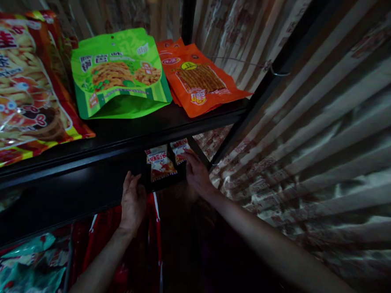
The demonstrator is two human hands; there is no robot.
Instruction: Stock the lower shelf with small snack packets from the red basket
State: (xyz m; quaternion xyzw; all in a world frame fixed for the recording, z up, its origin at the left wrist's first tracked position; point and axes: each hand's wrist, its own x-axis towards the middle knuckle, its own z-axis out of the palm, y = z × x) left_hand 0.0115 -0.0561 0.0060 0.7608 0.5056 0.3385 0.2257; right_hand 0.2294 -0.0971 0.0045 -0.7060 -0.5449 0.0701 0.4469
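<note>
Two small white and red snack packets lie side by side on the lower black shelf (97,176), the left packet (160,162) and the right packet (178,149). My right hand (197,173) is at the right packet, its fingertips touching or just over the near edge, fingers extended. My left hand (133,202) hovers at the shelf's front edge, left of the left packet and apart from it, fingers loosely spread and slightly bent, with nothing seen in it.
On the upper shelf (180,123) stand a large red snack bag (23,87), a green bag (120,75) and orange bags (202,80). A red basket (158,237) and teal packets (31,278) are below. A black post (268,89) and a patterned curtain (313,171) are right.
</note>
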